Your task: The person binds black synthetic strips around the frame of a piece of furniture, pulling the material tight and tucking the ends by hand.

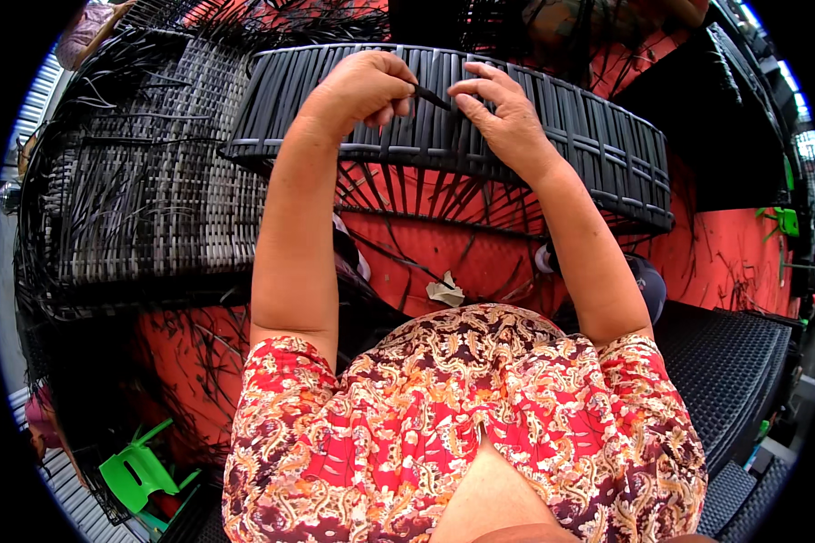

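Note:
In front of me lies a long curved piece of black wicker furniture (290, 100), wrapped in upright dark strips with cross bands along its edges. My left hand (362, 89) is above its near-left part, thumb and forefinger pinched on a short black strip (433, 96). That strip slants down to the right. My right hand (507, 118) hovers over the middle of the wicker piece, its fingers bent and apart close to the strip's free end. No grip on the strip by the right hand shows.
On the left stands a large grey-and-black woven panel (172, 172) with many loose strip ends. Cut strips and a crumpled pale scrap (445, 290) lie on the red floor (724, 249). A green plastic chair (140, 475) is at lower left; dark woven furniture (733, 371) sits right.

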Tool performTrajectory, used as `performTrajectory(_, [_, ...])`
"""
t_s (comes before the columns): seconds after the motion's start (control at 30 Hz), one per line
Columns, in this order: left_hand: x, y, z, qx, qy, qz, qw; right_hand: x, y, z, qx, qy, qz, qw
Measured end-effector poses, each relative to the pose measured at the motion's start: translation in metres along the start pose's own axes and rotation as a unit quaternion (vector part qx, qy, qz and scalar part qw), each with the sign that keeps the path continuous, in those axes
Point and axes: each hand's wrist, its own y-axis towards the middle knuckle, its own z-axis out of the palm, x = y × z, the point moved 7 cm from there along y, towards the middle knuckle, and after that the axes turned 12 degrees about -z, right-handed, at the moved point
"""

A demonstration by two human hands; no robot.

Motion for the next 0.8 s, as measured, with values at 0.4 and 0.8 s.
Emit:
performTrajectory(0.4, [0.018, -0.006, -0.023, -0.081, -0.089, 0.068, 0.99, -0.002, 0.014, 0.037, 0.041, 0.293, 0.131, 0.946])
performTrajectory(0.8, [0.015, 0.003, -0.002, -0.258, 0.273, 0.148, 0.915, -0.008, 0.005, 0.028, -0.057, 0.376, 0.172, 0.909])
